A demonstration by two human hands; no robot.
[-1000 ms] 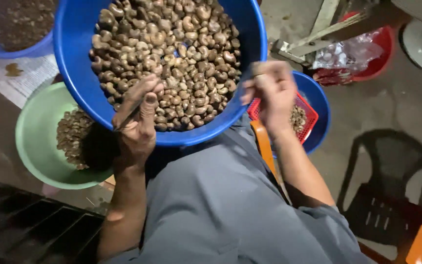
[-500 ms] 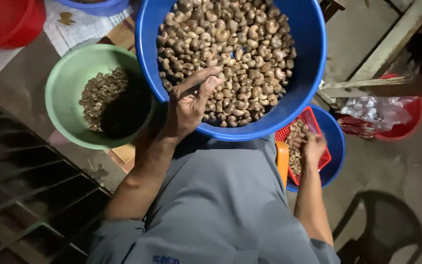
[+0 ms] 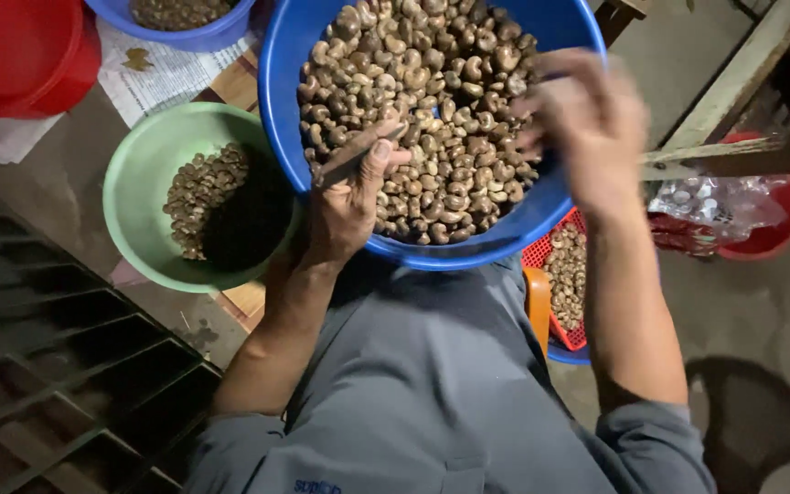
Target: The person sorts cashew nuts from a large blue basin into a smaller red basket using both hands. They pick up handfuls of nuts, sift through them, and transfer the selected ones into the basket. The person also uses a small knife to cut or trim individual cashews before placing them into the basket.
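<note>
Both hands [image 3: 468, 174] reach over the blue nut basin [image 3: 276, 101]

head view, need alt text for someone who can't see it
Seen from above, a person's left hand grips a thin dark tool at the rim of a big blue basin full of brown nuts, while the blurred right hand hovers over them. A green bowl of nuts sits beside it.

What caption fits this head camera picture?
Two hands, left hand holding a thin tool, over a blue basin of nuts.
</note>
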